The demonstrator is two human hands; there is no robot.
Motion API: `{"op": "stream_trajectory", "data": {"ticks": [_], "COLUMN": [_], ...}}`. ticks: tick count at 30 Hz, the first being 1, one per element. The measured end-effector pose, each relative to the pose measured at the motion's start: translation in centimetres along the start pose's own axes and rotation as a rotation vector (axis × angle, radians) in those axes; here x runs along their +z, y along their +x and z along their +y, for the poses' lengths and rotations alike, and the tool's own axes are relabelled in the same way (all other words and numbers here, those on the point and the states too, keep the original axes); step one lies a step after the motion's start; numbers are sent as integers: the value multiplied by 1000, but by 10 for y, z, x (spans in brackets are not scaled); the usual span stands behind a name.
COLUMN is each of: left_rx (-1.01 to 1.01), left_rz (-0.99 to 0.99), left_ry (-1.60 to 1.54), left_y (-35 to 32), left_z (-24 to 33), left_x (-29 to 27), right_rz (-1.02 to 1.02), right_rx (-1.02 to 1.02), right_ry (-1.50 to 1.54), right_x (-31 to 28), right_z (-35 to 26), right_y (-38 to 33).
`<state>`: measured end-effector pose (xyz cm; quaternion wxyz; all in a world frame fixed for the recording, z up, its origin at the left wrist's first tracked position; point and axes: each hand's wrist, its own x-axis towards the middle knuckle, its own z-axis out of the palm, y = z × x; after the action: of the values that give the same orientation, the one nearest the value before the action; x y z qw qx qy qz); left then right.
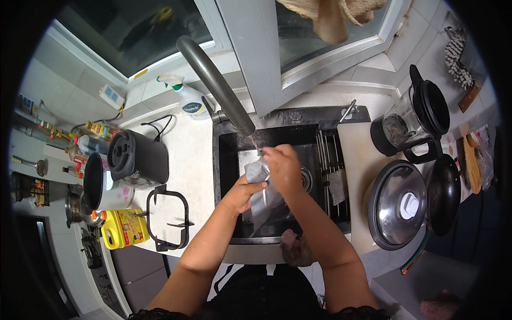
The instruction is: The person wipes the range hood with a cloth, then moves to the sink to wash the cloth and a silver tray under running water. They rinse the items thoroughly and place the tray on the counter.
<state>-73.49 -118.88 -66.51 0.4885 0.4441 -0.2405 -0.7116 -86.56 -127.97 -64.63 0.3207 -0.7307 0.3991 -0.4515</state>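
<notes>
– Quick q: where was the grey piece (257,172)?
– Over the sink (314,116), just under the tap (216,85), prob. so the thin stream (254,141) could reach it & drips fell in the basin.
– And hands?
– Close together. My L hand (241,194) was clamped on it, thumb on top, I'd guess to steady it. My R hand (285,166) had its fingers bunched at the upper end; couldn't tell if they gripped anything, as the knuckles hid that.
– Why the black grate (168,218) on the L counter (202,160)?
– Parked there to keep the basin free, I'd say.
– & the rag (296,248)?
– Draped at the sink's front edge, handy for wiping, presumably.
</notes>
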Motion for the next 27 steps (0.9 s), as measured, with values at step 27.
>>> {"op": "stream_trajectory", "data": {"ticks": [27], "left_rx": [-120], "left_rz": [213], "left_ry": [237], "left_y": [4], "left_z": [27], "left_x": [31], "right_rz": [-37], "right_rx": [-81], "right_ry": [11], "right_x": [3], "right_z": [6], "right_y": [-17]}}
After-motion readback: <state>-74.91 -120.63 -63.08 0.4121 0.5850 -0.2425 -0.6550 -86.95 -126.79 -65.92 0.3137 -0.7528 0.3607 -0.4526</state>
